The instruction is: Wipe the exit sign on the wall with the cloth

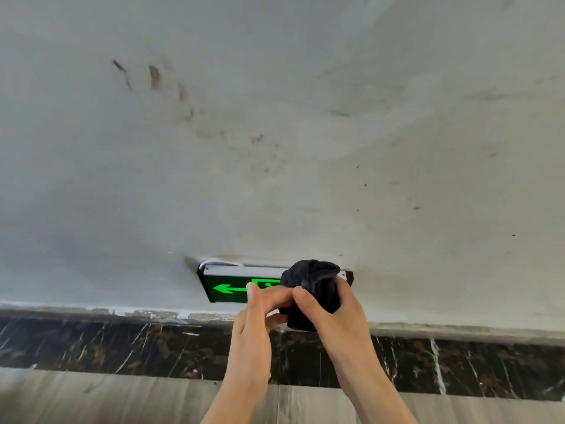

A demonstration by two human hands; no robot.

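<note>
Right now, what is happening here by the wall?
A person is cleaning a lit green exit sign mounted low on a white wall, just above a dark marble baseboard. The right hand grips a bunched dark cloth and presses it against the right part of the sign. The left hand is beside it, fingers touching the cloth. The arrow on the sign's left part is uncovered.
</note>
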